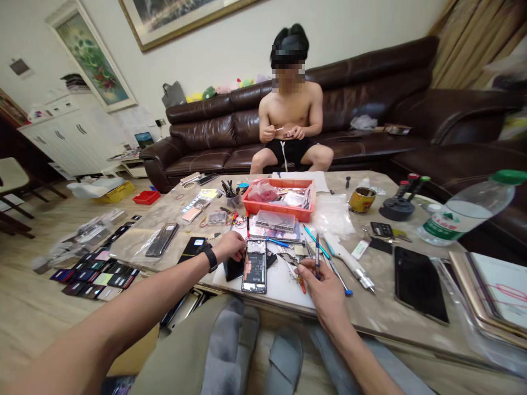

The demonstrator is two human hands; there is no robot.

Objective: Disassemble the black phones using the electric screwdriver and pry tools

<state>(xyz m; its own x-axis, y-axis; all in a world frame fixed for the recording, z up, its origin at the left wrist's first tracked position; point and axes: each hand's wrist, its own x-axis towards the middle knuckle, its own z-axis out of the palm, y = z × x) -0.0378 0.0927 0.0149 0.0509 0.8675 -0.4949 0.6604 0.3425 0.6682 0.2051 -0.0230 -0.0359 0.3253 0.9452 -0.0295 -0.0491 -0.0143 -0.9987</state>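
An opened smartphone [255, 267] lies on a white work mat [284, 293] near the table's front edge, its black battery and inner parts exposed. My left hand [231, 246], with a dark watch on the wrist, is at the phone's upper left edge. Its fingers are curled together, and whatever they pinch is hidden. Right of the phone, my right hand [325, 285] holds a slim dark pointed tool [317, 255] upright between thumb and fingers. Beside that hand lie small metal tools and a blue-ended screwdriver [341, 280]. A dark flat panel [234, 269] lies left of the phone.
Behind the phone stand a clear parts case [275, 221] and a red tray [280, 213] of bags. To the right are a white pen-like tool [349, 263], a black tablet-like device [419, 282] and a large bottle [465, 216]. A person [290, 109] sits on the sofa opposite.
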